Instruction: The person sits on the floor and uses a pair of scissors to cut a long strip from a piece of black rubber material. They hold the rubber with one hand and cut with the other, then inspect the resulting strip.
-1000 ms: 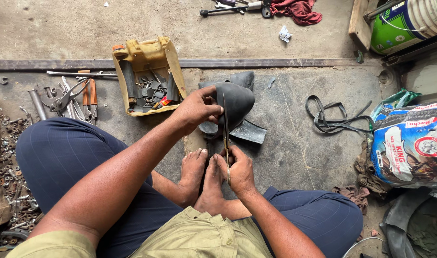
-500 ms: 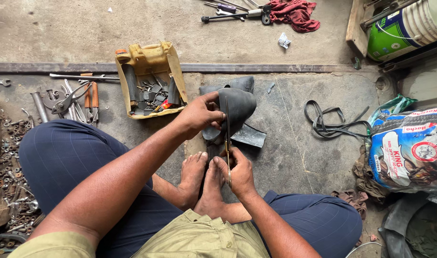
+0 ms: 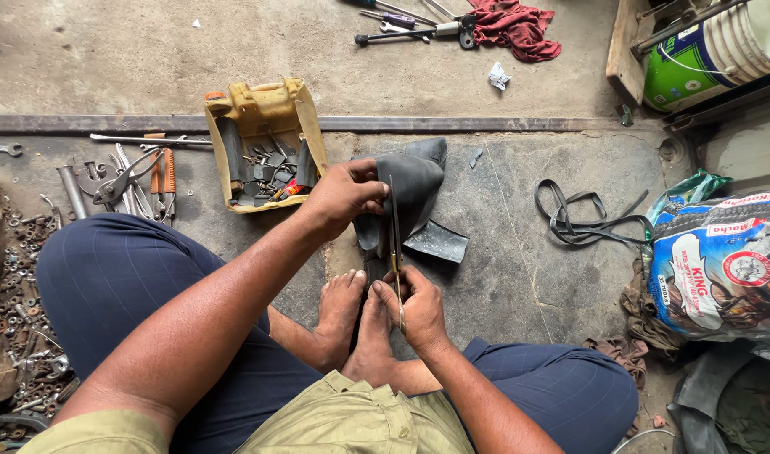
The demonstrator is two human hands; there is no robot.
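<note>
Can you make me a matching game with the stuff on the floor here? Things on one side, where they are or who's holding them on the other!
Things:
1. scissors
2. rubber tube
3. red rag
4. yellow box

Places:
A. top of the picture, beside some tools
B. in the right hand
C. full of small metal parts
D. held by the left hand

Pairs: 1-B, 2-D, 3-A, 4-C

A: Tube piece?
B: Black rubber inner tube piece (image 3: 414,189), folded, lifted off the concrete, twelve o'clock of the feet.
A: Scissors?
B: Scissors (image 3: 396,244), blades pointing twelve o'clock into the rubber.
</note>
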